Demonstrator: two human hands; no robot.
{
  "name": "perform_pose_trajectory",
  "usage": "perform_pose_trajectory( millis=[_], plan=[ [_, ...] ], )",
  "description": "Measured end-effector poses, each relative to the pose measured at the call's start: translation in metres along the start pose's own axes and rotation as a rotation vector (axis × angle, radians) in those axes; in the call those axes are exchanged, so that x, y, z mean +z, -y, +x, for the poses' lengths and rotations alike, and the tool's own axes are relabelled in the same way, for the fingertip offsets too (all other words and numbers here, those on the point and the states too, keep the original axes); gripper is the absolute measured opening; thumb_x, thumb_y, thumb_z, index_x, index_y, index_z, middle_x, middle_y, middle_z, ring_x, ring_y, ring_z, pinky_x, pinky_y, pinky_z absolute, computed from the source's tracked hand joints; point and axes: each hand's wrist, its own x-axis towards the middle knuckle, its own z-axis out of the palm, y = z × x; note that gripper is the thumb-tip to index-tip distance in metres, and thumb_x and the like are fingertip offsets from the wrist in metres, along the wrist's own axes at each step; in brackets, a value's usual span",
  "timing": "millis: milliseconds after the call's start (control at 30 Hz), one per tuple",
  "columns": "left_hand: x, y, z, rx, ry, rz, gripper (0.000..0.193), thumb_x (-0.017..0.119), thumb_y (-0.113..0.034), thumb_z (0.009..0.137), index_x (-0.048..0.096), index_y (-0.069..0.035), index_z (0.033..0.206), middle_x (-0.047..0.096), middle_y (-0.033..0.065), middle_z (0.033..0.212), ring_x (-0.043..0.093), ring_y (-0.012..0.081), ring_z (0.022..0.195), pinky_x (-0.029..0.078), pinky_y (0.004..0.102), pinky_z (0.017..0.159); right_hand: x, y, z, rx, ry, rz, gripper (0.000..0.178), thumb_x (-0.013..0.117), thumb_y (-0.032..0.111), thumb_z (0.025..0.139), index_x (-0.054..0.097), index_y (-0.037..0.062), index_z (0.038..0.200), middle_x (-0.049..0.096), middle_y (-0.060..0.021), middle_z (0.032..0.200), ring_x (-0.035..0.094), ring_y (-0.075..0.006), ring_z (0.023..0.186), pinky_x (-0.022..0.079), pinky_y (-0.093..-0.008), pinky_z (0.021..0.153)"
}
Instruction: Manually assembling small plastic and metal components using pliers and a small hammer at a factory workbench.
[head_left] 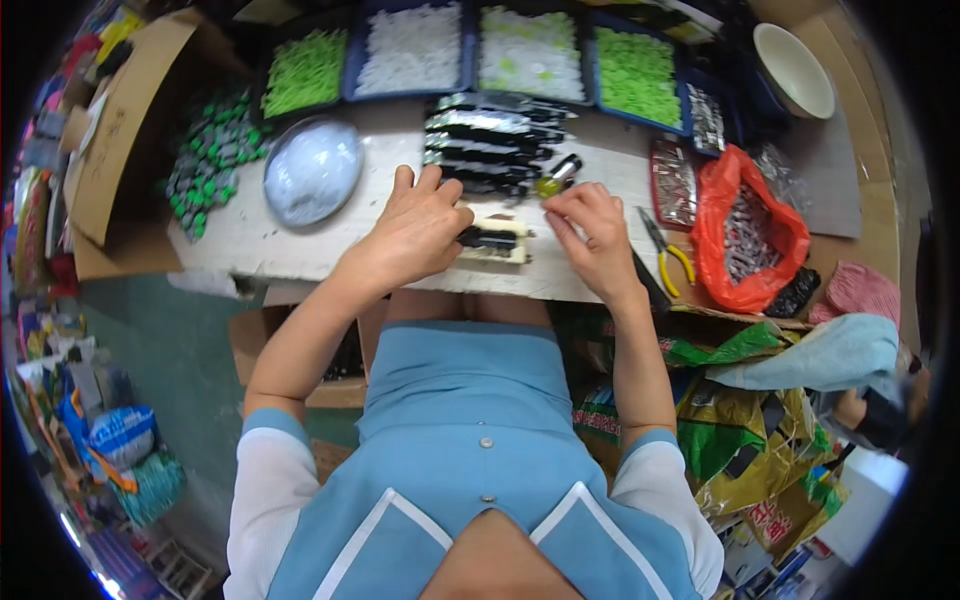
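Left hand (418, 228): fingers curled in at the left end of the cream holder (502, 257); whether they grasp it or only rest there, I cannot tell.
Right hand (592, 232): on the right side of the holder, apart from it, thumb and forefinger drawn toward each other; anything tiny between them is too small to make out.
Black piece (490, 238): lying in the holder, near the table's near edge, between the hands.
Stubby yellow-green tool (556, 180): just far of the right fingertips.
Black assemblies (485, 150): lined up on the far side of the holder.
Step at the holder: probably fitting or seating something on the black piece, the left hand seeming to steady it.
Next at the holder: likely calls for the right fingertips to come left onto the piece, precisely, without knocking it loose.
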Motion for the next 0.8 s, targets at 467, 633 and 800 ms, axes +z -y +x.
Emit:
perform_pose_trajectory(
  millis=[467,633,800],
  plan=[
    [0.016,-0.041,0.288,0.161,-0.357,-0.021,0.011,0.061,-0.010,0.066,0.063,-0.001,0.072,0.062,0.0173,0.072,0.060,0.0349,0.077,0.047,0.0447,0.066,-0.065,-0.115,-0.001,0.509,-0.033,-0.692,0.016,0.060,0.013,0.073,0.060,-0.0004,0.082,0.056,-0.0208,0.083,0.058,-0.0356,0.077,0.047,-0.0445,0.066],
    [0.012,-0.040,0.292,0.117,-0.183,-0.108,0.012,0.061,-0.007,0.063,0.064,-0.001,0.073,0.062,0.0202,0.077,0.061,0.0364,0.076,0.049,0.0440,0.065,-0.066,-0.118,-0.004,0.477,-0.052,-0.623,0.010,0.055,0.007,0.071,0.061,0.0017,0.078,0.056,-0.0183,0.079,0.059,-0.0364,0.072,0.047,-0.0453,0.062],
    [0.009,-0.019,0.294,0.120,-0.160,-0.196,0.024,0.063,-0.005,0.061,0.066,-0.002,0.084,0.062,0.0207,0.079,0.061,0.0360,0.077,0.048,0.0433,0.069,-0.069,-0.116,-0.007,0.475,-0.079,-0.555,0.009,0.054,0.007,0.074,0.062,0.0036,0.077,0.057,-0.0157,0.078,0.058,-0.0351,0.073,0.046,-0.0447,0.061]
  ],
)
